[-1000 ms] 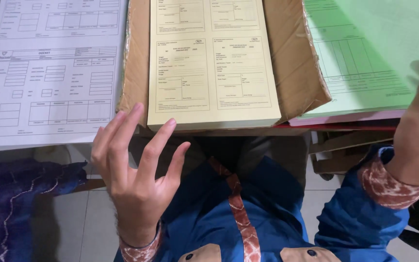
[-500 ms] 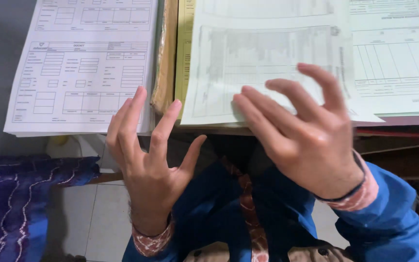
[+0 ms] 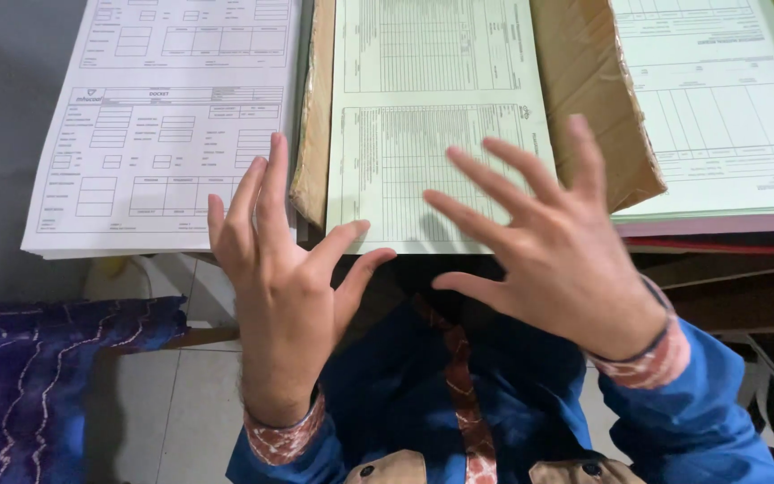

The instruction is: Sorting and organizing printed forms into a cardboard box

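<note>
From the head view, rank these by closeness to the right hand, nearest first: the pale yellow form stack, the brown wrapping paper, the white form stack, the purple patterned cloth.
Measured from the right hand:
1. Pale yellow form stack, under the fingertips at centre.
2. Brown wrapping paper, just beyond the fingers, beneath the yellow stack.
3. White form stack, far left, past the left hand.
4. Purple patterned cloth, bottom left corner.

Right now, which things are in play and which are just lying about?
In play: left hand, right hand, both open over the pale yellow form stack on brown wrapping paper.
Lying about: white form stack, green form stack, purple cloth.
</note>
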